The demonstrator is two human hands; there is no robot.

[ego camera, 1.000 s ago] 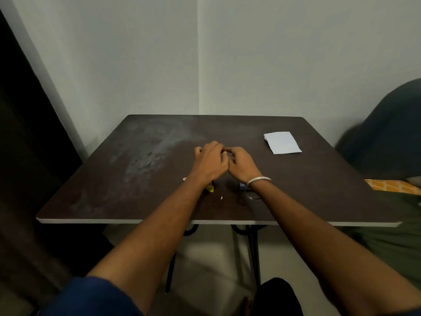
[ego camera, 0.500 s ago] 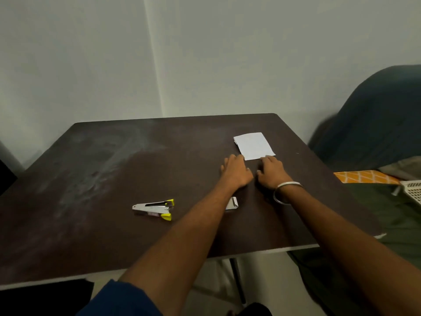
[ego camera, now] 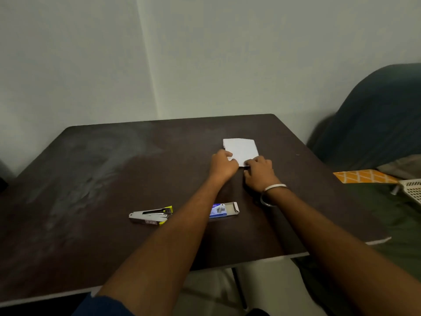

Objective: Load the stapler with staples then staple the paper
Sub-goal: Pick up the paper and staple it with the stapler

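White paper [ego camera: 241, 148] (near edge) in both hands

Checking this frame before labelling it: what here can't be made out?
Head view only:
- Staple box: left part hidden behind the left forearm; print too small.
- Paper: near edge covered by left hand and right hand.
- Stapler: whether loaded, not visible.

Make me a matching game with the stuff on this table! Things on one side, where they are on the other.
Things:
1. paper
2. stapler
3. staple box
4. bracelet

Places:
A. on the right wrist
B. lying left of the left arm
C. under both hands' fingertips
D. lying between the two arms

Pairs: 1-C, 2-B, 3-D, 4-A
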